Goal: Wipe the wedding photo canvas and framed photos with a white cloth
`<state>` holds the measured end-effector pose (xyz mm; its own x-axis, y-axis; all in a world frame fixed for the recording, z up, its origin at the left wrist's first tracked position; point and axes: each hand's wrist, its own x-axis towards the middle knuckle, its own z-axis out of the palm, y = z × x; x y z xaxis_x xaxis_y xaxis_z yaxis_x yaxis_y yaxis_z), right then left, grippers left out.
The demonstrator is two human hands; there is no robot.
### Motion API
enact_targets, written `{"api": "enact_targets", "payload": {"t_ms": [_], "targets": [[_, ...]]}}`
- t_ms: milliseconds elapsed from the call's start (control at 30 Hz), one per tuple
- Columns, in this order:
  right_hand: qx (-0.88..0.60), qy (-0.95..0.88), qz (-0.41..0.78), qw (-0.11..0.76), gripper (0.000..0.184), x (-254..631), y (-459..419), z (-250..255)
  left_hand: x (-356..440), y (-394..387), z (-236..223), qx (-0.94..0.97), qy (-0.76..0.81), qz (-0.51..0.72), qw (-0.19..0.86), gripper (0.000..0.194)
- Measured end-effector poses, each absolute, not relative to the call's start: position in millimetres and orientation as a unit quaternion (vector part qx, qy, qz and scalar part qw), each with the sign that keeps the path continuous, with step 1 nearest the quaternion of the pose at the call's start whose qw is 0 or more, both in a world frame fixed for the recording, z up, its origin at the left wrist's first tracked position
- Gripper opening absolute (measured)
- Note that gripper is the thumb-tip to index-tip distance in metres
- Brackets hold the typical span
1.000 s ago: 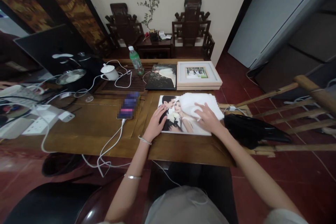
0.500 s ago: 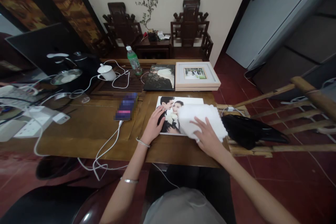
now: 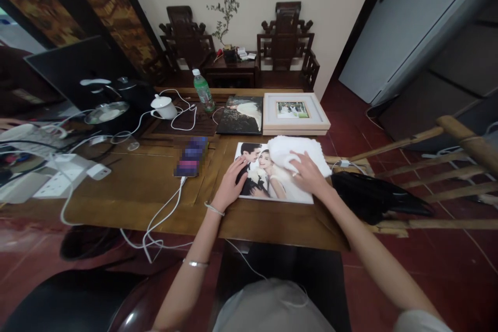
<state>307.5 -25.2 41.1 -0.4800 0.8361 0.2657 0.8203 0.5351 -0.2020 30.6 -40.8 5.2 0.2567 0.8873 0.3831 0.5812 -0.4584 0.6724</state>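
Note:
A wedding photo print of a couple lies flat on the wooden table in front of me. My left hand rests on its left edge, fingers stretched out. On the print's upper right sits a fluffy white cloth, reaching past the print's top and right edges. My right hand is on the cloth's lower part, its fingers bent into a fold of it. The cloth and this hand hide part of the print's right side.
Behind the print lie a dark photo panel and a pale wooden picture frame. A bottle, lidded white cup, phone, cables and power strip occupy the left. A black bag rests on a bamboo chair at right.
The white cloth has shifted away from me under my right hand, uncovering the print's lower right part. My left hand has stayed on the print's left edge.

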Motion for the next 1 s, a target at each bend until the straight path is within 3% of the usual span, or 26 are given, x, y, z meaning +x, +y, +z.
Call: {"api": "enact_targets", "payload": {"t_ms": [167,567,1000], "targets": [[-0.492,-0.855,0.019,0.163,0.041,297,-9,41,30,-40,5,0.768,0.478,0.377,0.198,0.039],[-0.388,-0.904,0.051,0.170,0.036,297,-147,43,33,-41,4,0.766,0.488,0.371,0.196,0.040],[-0.472,-0.860,0.021,0.194,0.033,307,7,44,32,-39,0,0.764,0.478,0.390,0.190,0.037]]}}
